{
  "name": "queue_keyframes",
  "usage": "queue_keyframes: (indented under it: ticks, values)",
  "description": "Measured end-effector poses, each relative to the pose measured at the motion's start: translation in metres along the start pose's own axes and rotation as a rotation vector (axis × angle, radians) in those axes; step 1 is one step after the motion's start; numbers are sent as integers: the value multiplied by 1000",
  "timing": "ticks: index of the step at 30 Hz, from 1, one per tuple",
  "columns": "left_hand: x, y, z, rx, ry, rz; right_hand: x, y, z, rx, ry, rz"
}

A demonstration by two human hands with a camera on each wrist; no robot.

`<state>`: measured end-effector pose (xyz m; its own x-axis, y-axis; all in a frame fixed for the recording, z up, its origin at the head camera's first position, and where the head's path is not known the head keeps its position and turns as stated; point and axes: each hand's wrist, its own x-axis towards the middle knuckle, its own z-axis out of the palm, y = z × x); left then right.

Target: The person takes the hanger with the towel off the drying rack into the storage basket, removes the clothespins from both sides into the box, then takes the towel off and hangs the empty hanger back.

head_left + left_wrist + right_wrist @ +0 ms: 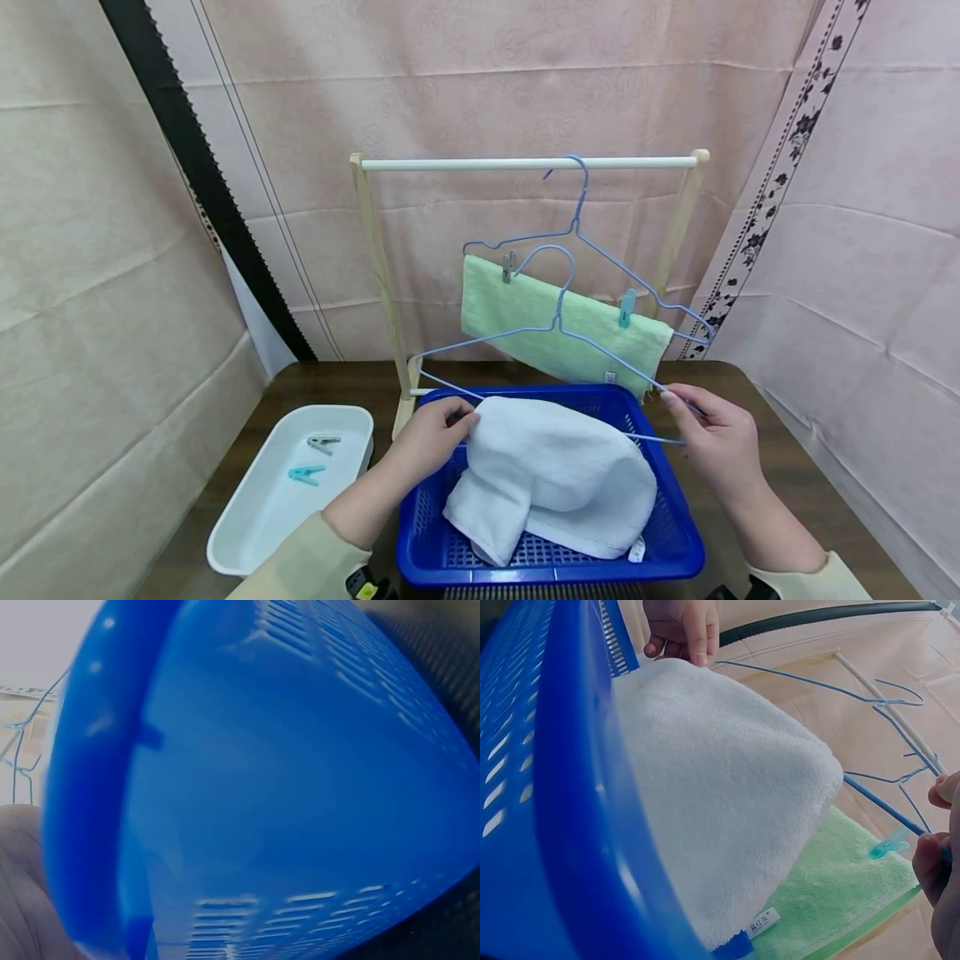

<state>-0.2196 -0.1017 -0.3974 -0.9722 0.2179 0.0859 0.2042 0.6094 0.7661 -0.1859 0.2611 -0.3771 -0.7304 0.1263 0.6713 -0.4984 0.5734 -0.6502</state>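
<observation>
A blue wire hanger [517, 331] is held above the blue basket [555, 575], its hook upward. My right hand [720, 437] grips the hanger's right end. A white towel [570, 458] lies over the hanger's bottom bar and hangs down into the basket. At the towel's upper left corner my left hand [438, 429] pinches the cloth beside the bar. In the right wrist view the left hand [686, 626] shows at the towel's edge and the right hand [941, 855] on the wire. The left wrist view is mostly filled by the basket's wall [300, 772].
Behind stands a rack with a white rail [465, 165]. From it hangs another blue hanger [615, 260] with a green towel [540, 321], held by a grey clothespin [508, 267] and a teal clothespin [627, 308]. A white tray [255, 517] at left holds two clothespins.
</observation>
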Motion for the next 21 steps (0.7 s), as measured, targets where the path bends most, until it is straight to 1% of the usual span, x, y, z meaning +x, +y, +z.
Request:
queue_keyframes:
  ticks: [6,11,15,21]
  values:
    - [0,-3,0,55,23,1,0,0,0,2,-2,-5]
    - [-2,-3,0,87,30,4,1,3,0,-5,9,4]
    - [-3,-3,0,110,27,12,2,4,-1,-5,21,35]
    - [-4,-5,1,143,-4,18,3,6,-2,-4,41,69]
